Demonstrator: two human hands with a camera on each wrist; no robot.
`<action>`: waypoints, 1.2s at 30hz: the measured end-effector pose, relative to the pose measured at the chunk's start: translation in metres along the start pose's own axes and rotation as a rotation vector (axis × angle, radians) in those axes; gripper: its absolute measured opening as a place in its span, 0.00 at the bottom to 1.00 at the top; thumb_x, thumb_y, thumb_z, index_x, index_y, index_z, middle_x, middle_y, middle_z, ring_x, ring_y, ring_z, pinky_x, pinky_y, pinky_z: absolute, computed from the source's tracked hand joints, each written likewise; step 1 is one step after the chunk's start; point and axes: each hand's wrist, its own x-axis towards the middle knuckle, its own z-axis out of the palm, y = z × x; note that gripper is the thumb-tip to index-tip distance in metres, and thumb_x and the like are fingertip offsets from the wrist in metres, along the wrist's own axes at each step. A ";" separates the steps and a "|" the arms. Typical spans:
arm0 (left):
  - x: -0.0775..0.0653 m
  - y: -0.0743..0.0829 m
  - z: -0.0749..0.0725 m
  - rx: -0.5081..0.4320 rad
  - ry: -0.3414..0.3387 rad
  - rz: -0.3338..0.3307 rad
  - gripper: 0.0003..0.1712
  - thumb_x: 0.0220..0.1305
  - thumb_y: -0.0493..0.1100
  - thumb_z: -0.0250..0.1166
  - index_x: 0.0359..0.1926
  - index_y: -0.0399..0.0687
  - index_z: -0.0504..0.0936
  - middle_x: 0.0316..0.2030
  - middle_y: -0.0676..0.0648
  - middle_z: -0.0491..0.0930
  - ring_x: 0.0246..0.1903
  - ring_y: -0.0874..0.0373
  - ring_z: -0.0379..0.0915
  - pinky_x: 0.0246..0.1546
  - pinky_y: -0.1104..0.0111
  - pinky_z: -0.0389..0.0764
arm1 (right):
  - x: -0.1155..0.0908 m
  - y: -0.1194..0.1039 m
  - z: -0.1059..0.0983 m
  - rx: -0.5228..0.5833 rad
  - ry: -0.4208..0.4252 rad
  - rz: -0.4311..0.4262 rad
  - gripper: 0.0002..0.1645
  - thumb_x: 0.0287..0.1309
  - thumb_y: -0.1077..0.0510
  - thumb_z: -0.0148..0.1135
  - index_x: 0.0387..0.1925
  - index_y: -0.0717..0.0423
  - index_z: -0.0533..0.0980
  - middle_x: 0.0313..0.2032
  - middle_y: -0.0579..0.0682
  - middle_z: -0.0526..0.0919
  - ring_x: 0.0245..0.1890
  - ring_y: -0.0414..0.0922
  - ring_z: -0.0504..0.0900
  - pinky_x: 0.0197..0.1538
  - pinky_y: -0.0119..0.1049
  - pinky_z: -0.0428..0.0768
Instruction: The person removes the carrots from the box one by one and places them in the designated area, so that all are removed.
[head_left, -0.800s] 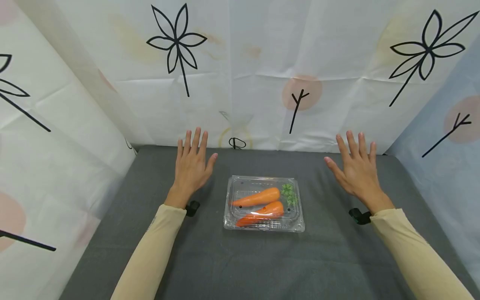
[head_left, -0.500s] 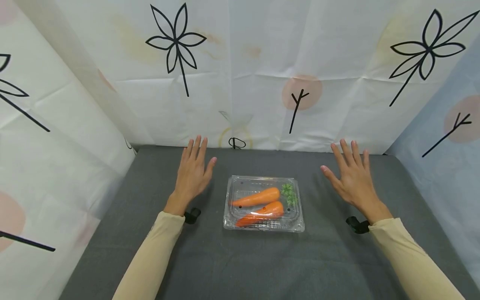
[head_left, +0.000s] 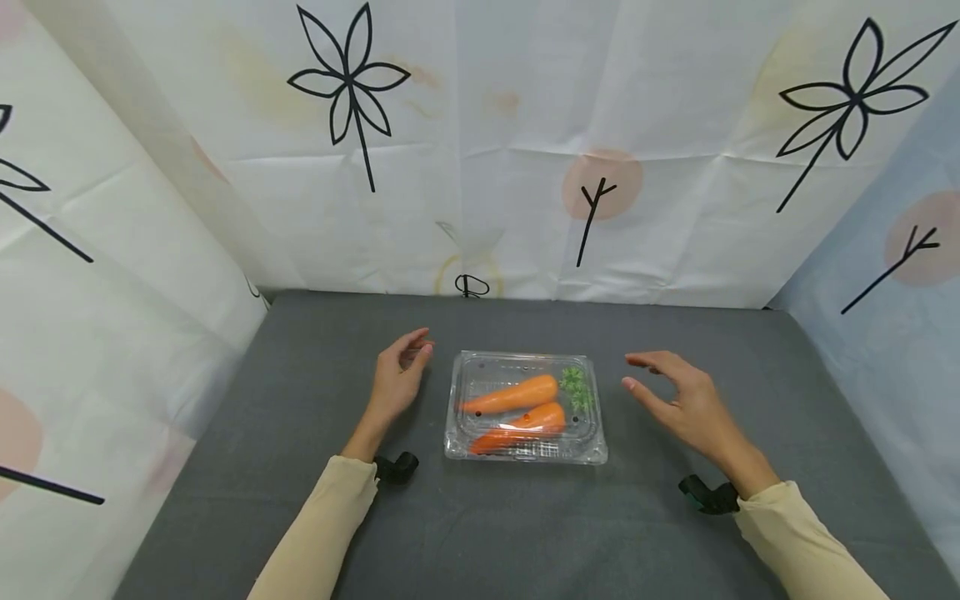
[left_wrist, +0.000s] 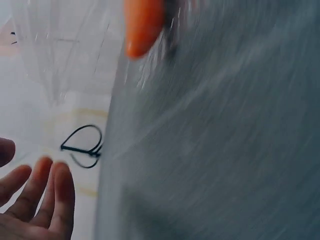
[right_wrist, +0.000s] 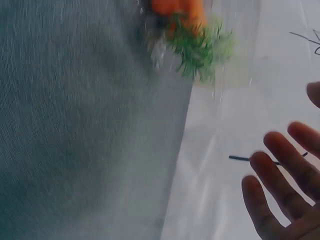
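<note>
A clear plastic clamshell box (head_left: 465,450) lies closed on the grey tabletop in the head view. Through its lid show two orange carrots (head_left: 517,395) and a small tuft of green leaves (head_left: 576,387) at the right end. My left hand (head_left: 397,379) is to the left of the box, apart from it, fingers loosely bent and holding nothing. On the other side, my right hand (head_left: 686,400) is apart from the box, thumb spread from the bent fingers, palm turned toward it. The wrist views show a carrot tip (left_wrist: 142,30) and the leaves (right_wrist: 197,50), both blurred.
A grey cloth-covered table (head_left: 525,533) extends around the box. White fabric (head_left: 510,208) printed with black plant drawings stands behind it and along both sides. A black strap mount (head_left: 397,468) sits at the left wrist, another (head_left: 708,496) at the right.
Both hands have come back from the rear edge of the table and dropped toward the box's sides. Their straight, spread fingers are now bent and turned inward. The box has not moved.
</note>
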 end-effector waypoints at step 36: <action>-0.021 -0.023 0.031 -0.348 -0.047 -0.265 0.15 0.73 0.36 0.62 0.53 0.27 0.83 0.34 0.48 0.85 0.29 0.61 0.80 0.30 0.72 0.83 | -0.039 -0.026 0.025 0.077 -0.154 -0.272 0.22 0.37 0.68 0.82 0.39 0.48 0.88 0.41 0.40 0.78 0.39 0.37 0.74 0.36 0.29 0.76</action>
